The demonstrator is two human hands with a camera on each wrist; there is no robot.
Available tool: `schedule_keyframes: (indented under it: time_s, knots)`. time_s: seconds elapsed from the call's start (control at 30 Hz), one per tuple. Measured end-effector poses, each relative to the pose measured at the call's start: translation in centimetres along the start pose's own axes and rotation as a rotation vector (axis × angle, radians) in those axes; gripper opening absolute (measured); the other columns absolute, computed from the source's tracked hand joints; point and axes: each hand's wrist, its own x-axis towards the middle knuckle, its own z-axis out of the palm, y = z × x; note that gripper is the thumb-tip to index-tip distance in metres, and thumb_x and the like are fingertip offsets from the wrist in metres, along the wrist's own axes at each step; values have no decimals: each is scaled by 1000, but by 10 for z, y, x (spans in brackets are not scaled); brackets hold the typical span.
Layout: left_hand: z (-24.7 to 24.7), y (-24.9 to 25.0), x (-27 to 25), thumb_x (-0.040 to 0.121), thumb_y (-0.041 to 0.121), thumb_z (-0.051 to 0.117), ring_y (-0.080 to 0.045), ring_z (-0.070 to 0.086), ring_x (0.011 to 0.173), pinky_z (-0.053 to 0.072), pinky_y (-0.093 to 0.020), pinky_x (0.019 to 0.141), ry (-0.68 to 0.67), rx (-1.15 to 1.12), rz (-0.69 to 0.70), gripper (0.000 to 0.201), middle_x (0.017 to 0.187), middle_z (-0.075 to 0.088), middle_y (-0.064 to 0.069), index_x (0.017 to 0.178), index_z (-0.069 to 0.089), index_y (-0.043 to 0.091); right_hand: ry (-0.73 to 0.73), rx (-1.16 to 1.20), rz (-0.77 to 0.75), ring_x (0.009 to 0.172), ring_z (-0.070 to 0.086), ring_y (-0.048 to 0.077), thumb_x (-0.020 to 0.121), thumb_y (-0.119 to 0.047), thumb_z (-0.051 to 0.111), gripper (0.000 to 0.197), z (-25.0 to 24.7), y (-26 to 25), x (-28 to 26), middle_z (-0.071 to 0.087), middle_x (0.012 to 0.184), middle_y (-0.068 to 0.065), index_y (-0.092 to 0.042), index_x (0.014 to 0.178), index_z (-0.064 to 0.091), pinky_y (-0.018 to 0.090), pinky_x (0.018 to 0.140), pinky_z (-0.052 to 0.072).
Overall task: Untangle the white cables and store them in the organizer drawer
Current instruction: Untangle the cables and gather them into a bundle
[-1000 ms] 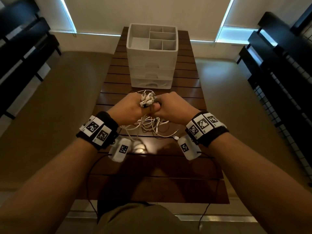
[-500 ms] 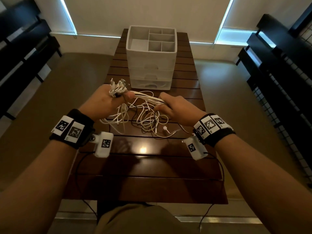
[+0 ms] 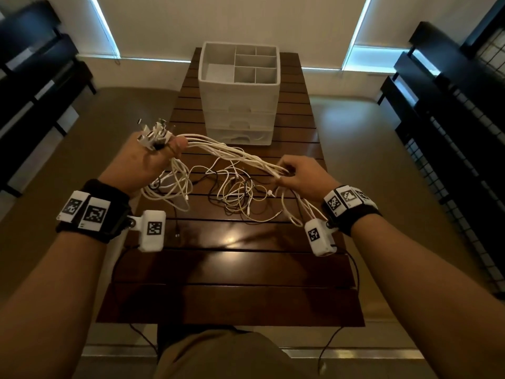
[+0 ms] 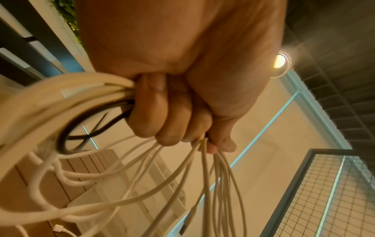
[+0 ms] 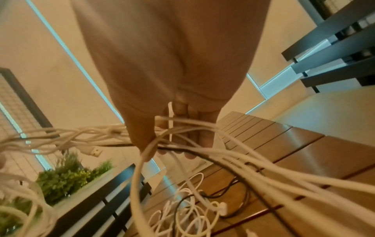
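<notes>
cables (image 3: 232,153) stretched between both hands: left hand (image 3: 142,162) clenched on plug ends, right hand (image 3: 297,175) pinching strands; loops on worktop (image 3: 232,269).

Surface (image 3: 240,272): dark wood slats, glossy varnish, lamp glare on it. White cables (image 3: 232,151): smooth plastic/rubbery sheath, slight sheen; few black cables (image 4: 67,137) mixed in, same finish. USB plugs (image 3: 155,132): white plastic w/ bright metal tips. Organizer (image 3: 239,99): matt white plastic, drawer fronts semi-translucent. Wristbands (image 3: 109,212): black cloth, matt; marker tags look like matt paper/plastic. Side rack (image 4: 332,194): dark metal frame, wire mesh.
</notes>
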Motion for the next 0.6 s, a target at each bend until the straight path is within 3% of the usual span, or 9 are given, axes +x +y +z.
schedule_keyframes:
  time_s: [0.07,0.17,0.27,0.33,0.47,0.53,0.6]
  knots:
    - [-1,-3,-1,104,39,60,-4,47,47,40,-19,51,5,-20,-28,36,53,54,10,76,65,16,-22,-80,-6,77,63,4,93,-26,76,14,0,4,1,69,85,-7,-14,99,73,26,72,46]
    - [-2,-8,-3,103,48,60,-9,46,49,39,-29,57,19,-30,-60,38,54,52,7,71,66,28,-81,-129,37,83,60,2,92,-36,77,21,-2,12,1,67,90,-10,-18,101,74,24,72,44]
    - [-5,-13,-3,100,53,60,-16,45,51,39,-29,56,48,-78,-91,39,59,50,-2,72,65,27,-37,-54,101,90,63,-2,90,-30,80,20,-12,22,3,69,95,-15,-21,106,74,18,76,45]
    - [-6,-16,-3,101,51,62,-12,40,47,35,-25,51,58,-124,-110,40,55,46,3,73,65,23,92,32,122,87,66,2,87,-18,83,20,-18,27,5,71,93,-10,-18,105,73,21,78,49]
    - [-5,-18,-3,103,46,62,-12,35,44,32,-21,45,55,-151,-128,40,55,42,2,76,62,16,284,344,230,76,68,12,86,-5,82,16,-21,29,7,73,88,5,-7,98,72,19,70,58]
    - [-3,-18,-4,102,44,63,-10,32,43,29,-20,42,62,-219,-163,38,52,39,6,76,60,16,346,700,371,78,71,21,92,2,73,7,-23,30,5,70,89,15,-3,95,69,28,71,63]
    - [-3,-19,-5,101,44,61,-10,31,42,28,-19,41,55,-226,-185,38,51,39,9,78,58,14,404,1012,539,76,68,26,97,7,63,7,-23,32,3,62,85,18,1,95,64,36,63,65]
